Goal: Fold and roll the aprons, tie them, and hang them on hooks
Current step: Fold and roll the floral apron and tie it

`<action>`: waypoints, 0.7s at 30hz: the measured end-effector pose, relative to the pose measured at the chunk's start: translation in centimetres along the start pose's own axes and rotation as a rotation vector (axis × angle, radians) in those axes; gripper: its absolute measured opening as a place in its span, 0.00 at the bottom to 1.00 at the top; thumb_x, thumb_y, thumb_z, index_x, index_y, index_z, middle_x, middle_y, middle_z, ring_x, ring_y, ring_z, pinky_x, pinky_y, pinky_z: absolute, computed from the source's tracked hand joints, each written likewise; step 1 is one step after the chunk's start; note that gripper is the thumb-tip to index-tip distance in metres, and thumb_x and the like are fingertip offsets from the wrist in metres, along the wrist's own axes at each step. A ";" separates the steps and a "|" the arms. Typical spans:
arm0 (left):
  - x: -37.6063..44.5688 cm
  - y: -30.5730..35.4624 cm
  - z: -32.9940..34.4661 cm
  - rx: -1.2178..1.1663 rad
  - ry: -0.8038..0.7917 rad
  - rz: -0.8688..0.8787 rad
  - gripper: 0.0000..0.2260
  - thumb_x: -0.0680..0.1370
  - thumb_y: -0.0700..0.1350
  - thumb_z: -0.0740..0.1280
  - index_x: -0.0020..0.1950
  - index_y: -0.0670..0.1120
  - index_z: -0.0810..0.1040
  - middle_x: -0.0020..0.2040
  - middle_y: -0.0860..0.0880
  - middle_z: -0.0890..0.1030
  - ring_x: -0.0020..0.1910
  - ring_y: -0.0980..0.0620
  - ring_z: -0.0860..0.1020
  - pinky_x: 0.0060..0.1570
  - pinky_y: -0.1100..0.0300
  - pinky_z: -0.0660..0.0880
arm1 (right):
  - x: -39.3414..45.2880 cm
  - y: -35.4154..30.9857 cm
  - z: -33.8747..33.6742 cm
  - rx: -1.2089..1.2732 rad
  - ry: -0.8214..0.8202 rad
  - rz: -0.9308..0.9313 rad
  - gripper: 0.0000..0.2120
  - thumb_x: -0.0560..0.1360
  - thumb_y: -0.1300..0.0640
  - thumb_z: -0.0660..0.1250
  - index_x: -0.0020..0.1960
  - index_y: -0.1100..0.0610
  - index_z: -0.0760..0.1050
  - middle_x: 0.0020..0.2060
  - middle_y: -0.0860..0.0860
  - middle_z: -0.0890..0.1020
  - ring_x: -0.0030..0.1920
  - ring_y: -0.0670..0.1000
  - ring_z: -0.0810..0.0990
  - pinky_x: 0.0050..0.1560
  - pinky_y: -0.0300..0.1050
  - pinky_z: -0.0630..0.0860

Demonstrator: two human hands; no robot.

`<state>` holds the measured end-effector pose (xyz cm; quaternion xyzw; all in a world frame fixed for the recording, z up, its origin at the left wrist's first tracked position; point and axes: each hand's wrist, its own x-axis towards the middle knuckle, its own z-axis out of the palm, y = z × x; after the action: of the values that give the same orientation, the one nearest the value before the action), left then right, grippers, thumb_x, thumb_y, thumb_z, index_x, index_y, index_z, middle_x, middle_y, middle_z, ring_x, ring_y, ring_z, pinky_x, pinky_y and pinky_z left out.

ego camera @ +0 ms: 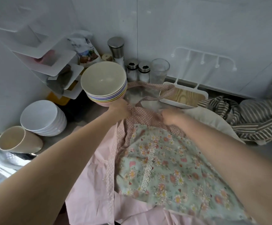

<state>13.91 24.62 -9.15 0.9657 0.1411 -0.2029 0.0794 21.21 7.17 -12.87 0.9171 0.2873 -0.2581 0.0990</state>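
My left hand [120, 109] and right hand [169, 116] each pinching the floral apron [161, 163] at its top corners, just before the stacked bowls [104, 83], apron spread toward me

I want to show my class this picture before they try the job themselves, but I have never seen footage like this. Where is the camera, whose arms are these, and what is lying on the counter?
There is no machine here. The camera sits on a person's head and looks down, so the two bare arms are that person's own. The left hand and right hand each grip the dotted pink top edge of a floral apron spread on the counter. A striped apron lies crumpled to the right. Behind are stacked coloured bowls, white bowls, a beige cup, shakers, a glass and a white hook rack.
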 end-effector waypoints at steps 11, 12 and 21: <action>-0.7 3.8 0.1 -0.613 -0.474 -0.022 0.21 0.79 0.42 0.63 0.72 0.43 0.64 0.66 0.44 0.70 0.64 0.44 0.71 0.58 0.53 0.74 | -3.1 3.1 0.3 -0.149 -0.465 0.024 0.18 0.79 0.55 0.60 0.66 0.62 0.70 0.63 0.56 0.74 0.50 0.52 0.71 0.48 0.42 0.67; -0.5 4.7 0.4 -0.639 -0.459 -0.004 0.17 0.80 0.43 0.62 0.68 0.43 0.68 0.60 0.44 0.74 0.58 0.44 0.75 0.58 0.52 0.75 | -3.5 3.8 0.3 -0.181 -0.443 0.061 0.17 0.79 0.56 0.59 0.66 0.61 0.70 0.64 0.56 0.74 0.52 0.53 0.73 0.51 0.44 0.70; -1.4 5.1 0.6 -0.695 -0.331 -0.062 0.08 0.80 0.44 0.62 0.44 0.41 0.71 0.37 0.46 0.74 0.33 0.51 0.75 0.31 0.60 0.77 | -3.2 2.9 -0.3 0.390 -0.063 0.073 0.26 0.71 0.52 0.69 0.67 0.57 0.69 0.61 0.55 0.75 0.57 0.55 0.75 0.56 0.47 0.75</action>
<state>14.05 19.33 -8.61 0.8309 0.2157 -0.2983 0.4173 20.80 3.40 -10.82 0.9202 0.1953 -0.3335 -0.0624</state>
